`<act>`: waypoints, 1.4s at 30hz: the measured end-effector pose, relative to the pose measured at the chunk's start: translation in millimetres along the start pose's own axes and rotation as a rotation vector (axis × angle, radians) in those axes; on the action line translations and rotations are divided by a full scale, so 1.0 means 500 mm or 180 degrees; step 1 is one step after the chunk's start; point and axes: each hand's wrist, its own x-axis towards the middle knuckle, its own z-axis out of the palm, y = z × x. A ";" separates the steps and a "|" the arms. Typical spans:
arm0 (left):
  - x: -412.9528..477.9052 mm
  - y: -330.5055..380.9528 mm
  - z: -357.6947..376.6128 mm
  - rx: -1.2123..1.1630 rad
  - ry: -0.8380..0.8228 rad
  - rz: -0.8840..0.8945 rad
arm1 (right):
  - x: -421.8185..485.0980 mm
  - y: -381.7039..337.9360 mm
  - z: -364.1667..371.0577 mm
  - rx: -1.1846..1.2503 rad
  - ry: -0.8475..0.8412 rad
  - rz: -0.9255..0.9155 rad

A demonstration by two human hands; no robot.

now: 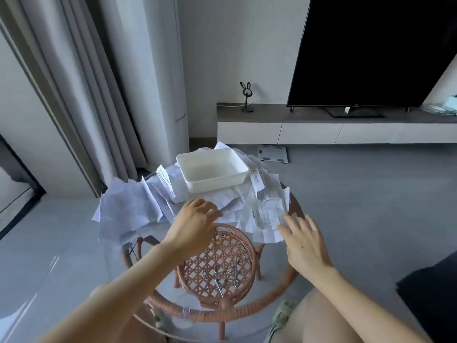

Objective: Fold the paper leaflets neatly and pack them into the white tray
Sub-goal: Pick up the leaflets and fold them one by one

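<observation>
A white tray [212, 167] stands empty at the far side of a round glass-topped table, on top of several unfolded printed paper leaflets. More leaflets spread to the left [128, 209] and to the right [268, 211], some hanging over the table's edge. My left hand [194, 224] hovers over the leaflets in front of the tray, its fingers loosely bent and holding nothing. My right hand [303, 240] reaches toward the near edge of the right-hand leaflet with spread fingers; whether it touches the paper is unclear.
The table has a rattan frame [222, 308] with a woven lower shelf [220, 258] seen through the glass. A grey floor surrounds it. Curtains hang at left, and a TV [371, 50] on a low cabinet stands at the back right. My knee shows at bottom right.
</observation>
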 end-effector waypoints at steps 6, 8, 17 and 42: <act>0.042 0.037 0.073 -0.0083 -0.0314 0.0341 | 0.019 0.013 0.003 0.0568 0.0845 -0.0035; 0.043 0.045 0.078 -0.0085 -0.0329 0.0381 | 0.036 0.011 -0.025 0.0978 0.0953 0.0034; 0.050 0.035 0.013 -0.0985 0.0822 0.0504 | 0.077 -0.019 -0.135 0.2502 0.0866 0.0046; -0.264 0.027 0.030 -0.1386 0.0053 -0.1945 | -0.008 -0.260 -0.048 0.2799 -0.0354 0.0148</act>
